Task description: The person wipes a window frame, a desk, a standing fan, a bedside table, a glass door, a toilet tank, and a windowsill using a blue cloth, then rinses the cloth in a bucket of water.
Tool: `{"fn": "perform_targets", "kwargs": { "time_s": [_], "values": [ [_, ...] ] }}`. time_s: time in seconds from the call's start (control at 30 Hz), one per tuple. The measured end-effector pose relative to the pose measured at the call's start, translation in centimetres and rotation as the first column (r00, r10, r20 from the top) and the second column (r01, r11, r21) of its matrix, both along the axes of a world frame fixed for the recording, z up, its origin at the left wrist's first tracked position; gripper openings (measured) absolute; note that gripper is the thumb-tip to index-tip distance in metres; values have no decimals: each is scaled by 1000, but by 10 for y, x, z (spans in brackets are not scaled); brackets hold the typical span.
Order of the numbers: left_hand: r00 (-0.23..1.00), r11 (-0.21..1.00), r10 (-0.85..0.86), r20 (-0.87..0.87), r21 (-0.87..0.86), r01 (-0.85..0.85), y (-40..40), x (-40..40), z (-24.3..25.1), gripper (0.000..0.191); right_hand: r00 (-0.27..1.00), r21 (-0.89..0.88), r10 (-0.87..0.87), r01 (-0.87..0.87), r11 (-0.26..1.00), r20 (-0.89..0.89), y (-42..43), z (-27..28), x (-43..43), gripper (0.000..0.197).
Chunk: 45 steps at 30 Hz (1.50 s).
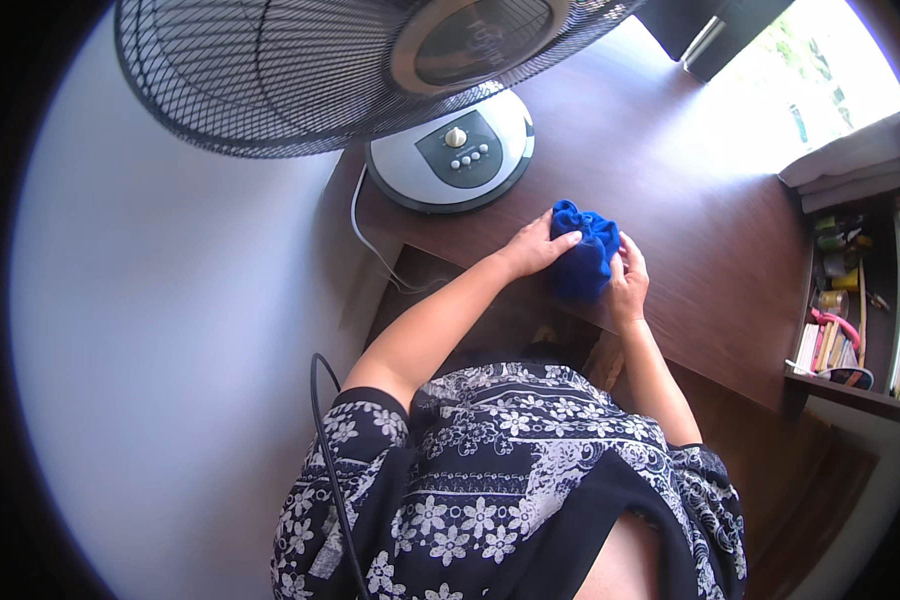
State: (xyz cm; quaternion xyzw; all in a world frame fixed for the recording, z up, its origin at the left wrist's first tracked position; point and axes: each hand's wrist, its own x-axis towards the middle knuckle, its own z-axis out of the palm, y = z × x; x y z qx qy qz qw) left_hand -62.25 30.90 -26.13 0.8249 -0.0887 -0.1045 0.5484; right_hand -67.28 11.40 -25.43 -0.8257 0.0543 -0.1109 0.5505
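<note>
A small blue fabric pouch (581,259) with a gathered top is held between my two hands over the near edge of a dark wooden table (690,255). On its left side my left hand (536,246) grips it, the thumb lying across the cloth near the gathers. My right hand (628,281) holds the opposite side, its fingers partly hidden behind the pouch. What the pouch contains cannot be seen.
A fan's white base (450,150) stands on the table beyond my left hand, its mesh guard (270,75) overhead. A white cord (356,214) hangs past the table edge. Shelves of books (829,345) are at right; a pale wall (157,300) is at left.
</note>
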Motion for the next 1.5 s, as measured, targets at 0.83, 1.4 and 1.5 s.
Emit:
{"fn": "perform_targets", "kwargs": {
  "time_s": [0.83, 1.4, 1.5],
  "values": [
    [841, 803, -72, 537, 531, -270, 43, -17, -20, 35, 431, -794, -878, 599, 106, 208, -380, -25, -140, 34],
    [816, 639, 78, 572, 600, -482, 25, -12, -20, 30, 807, -719, 590, -400, 569, 18, -127, 9, 41, 44],
    [816, 559, 299, 494, 602, -569, 0, -1, -17, 25, 911, -714, 411, -267, 647, 32, -158, 3, 55, 42]
  ]
}}
